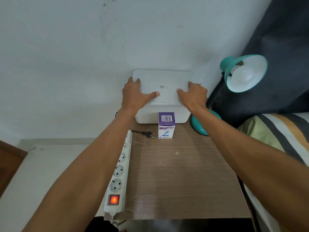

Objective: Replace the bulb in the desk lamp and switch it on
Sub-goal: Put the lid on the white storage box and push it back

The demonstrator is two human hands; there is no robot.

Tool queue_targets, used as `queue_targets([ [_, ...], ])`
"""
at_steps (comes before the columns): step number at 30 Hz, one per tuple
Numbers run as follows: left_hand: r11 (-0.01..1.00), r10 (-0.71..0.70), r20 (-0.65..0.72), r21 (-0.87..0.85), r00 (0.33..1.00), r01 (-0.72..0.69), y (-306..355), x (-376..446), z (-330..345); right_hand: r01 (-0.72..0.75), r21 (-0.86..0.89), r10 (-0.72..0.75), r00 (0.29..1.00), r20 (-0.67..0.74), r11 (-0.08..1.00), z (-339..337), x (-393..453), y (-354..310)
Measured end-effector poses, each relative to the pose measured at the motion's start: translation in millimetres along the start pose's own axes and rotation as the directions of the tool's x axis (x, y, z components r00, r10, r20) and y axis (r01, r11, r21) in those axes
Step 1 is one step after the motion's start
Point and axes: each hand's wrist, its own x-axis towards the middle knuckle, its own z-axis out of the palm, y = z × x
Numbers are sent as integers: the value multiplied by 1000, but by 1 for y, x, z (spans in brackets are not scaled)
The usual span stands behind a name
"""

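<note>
Preparatory step: both hands on the white box at the wall; bulb change not yet begun.

Strip (119,171) lies along the table (184,181) left edge, switch lit red; the lamp's plug (149,134) lies loose beside it, unplugged. Left hand (135,95) rests spread on the box (163,91) lid's left side, fingers hooked over the edge; right hand (194,95) likewise on the right side. Both grasp the box, not the lamp. A purple bulb carton (166,125) stands upright just before the box. Lamp (243,73), teal, stands at right, shade tilted toward the camera, a white bulb (243,76) seated and unlit. Next, judged: release the box, steady the shade, unscrew that bulb.
</note>
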Motion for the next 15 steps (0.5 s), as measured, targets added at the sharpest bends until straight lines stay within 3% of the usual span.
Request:
queue_targets([
  [6,1000,12,-2,-26,1000,-12,0,4,-3,59,-101,-58,998,9,993,-2,3,-5],
  [15,999,-2,-1,-51,1000,2,-4,7,-5,47,-101,-42,998,47,994,-5,4,-8],
])
